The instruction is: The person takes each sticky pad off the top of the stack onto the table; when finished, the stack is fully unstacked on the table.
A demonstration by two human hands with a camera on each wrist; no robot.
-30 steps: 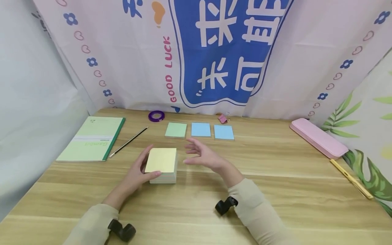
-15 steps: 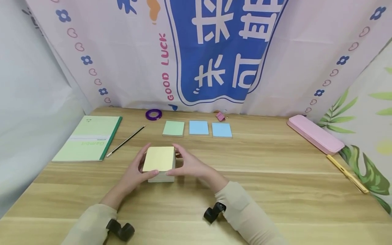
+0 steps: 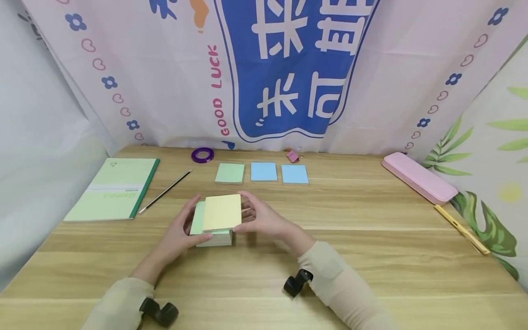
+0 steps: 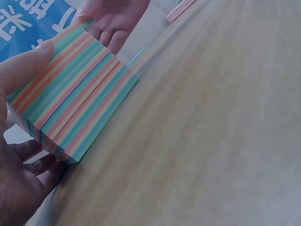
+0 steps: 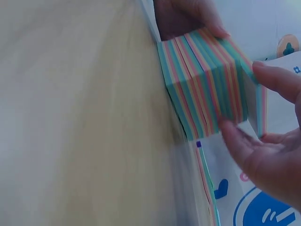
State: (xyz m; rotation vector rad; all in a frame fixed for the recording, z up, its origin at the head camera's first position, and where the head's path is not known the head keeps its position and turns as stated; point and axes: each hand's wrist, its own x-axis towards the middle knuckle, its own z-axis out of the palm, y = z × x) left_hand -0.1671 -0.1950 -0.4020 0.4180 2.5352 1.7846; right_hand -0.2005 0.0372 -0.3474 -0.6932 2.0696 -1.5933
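Note:
A thick stack of sticky note pads (image 3: 215, 239) stands on the table, its edges striped in several colours in the left wrist view. My left hand (image 3: 175, 236) grips the stack from its left side, thumb along the front edge. At the top, my right hand (image 3: 266, 221) pinches a yellow sticky note pad (image 3: 223, 212) by its right side. This pad sits off to the right of the stack, and a green top sheet (image 3: 197, 221) shows beside it. In the right wrist view the pinched pad (image 5: 257, 106) is tilted away from the stack, with a gap between.
Farther back lie a green pad (image 3: 229, 173) and two blue pads (image 3: 264, 171) in a row. Behind them are a purple tape roll (image 3: 202, 155) and a pink clip (image 3: 293, 156). A notebook (image 3: 111, 188) and pencil (image 3: 165, 192) lie left, a pink case (image 3: 418, 178) right.
My right hand has come in from the right to the stack, taken the yellow top pad and shifted it rightward, uncovering green beneath. My left hand stays on the stack.

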